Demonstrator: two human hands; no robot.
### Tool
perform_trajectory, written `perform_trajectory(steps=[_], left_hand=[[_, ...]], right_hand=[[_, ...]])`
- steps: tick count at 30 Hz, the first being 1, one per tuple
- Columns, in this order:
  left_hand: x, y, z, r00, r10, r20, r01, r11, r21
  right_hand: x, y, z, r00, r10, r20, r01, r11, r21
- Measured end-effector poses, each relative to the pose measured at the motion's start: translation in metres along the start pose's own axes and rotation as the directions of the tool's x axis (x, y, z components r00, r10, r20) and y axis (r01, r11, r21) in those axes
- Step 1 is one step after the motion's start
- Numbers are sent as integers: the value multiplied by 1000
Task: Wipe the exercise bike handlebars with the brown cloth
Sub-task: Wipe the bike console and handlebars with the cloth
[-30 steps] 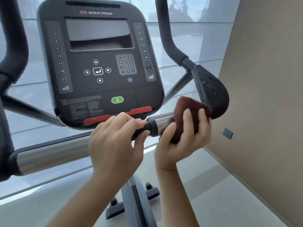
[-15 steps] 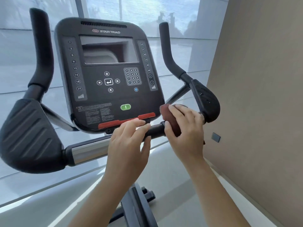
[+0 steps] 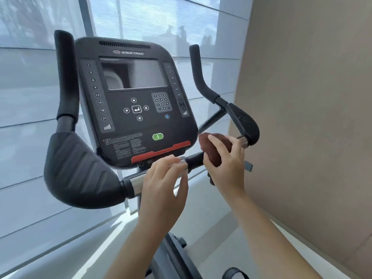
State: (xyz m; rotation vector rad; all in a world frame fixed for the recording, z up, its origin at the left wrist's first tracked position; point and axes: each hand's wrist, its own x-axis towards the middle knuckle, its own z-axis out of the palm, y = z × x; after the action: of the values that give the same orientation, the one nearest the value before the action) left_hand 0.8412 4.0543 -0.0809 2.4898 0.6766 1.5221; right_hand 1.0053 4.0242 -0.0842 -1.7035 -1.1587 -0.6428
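Observation:
The exercise bike's handlebar point(image 3: 194, 159) runs as a black and chrome crossbar below the console, with a padded elbow rest at each end and upright black grips. My right hand point(image 3: 226, 163) holds the brown cloth point(image 3: 214, 151) wrapped around the right part of the bar, just left of the right elbow rest point(image 3: 244, 122). My left hand point(image 3: 164, 185) hovers at the bar's middle with its fingers loosened and spread, resting lightly on top. The bar section under both hands is hidden.
The black Star Trac console point(image 3: 134, 101) stands directly above the bar. The large left elbow rest point(image 3: 78, 172) and left upright grip point(image 3: 65, 77) are on the left. A beige wall point(image 3: 312, 117) is close on the right; windows lie behind; the bike frame point(image 3: 175, 258) drops below.
The view has pulled back and tilted down from the console. My left hand has loosened from a firm grip on the bar. My right hand with the cloth has slid left along the bar.

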Motion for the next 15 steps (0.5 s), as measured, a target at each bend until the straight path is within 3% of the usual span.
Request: perform_trajectory(steps=[3,7,15], left_hand=[[-14,-4,-10,999,45,23,-44,998,-38],[-31,-12,-26,996,65,68,-60,995,-79],[-64,-9,-38,979,133,154,-101,974,-200]], right_hand=[[-11,-12,-6,1000,15,-9,-14,1000,26],[-36,-34,-16,988,151,-31,-147,983,109],[-102,-63,-62,950,279,-140,-268,959,94]])
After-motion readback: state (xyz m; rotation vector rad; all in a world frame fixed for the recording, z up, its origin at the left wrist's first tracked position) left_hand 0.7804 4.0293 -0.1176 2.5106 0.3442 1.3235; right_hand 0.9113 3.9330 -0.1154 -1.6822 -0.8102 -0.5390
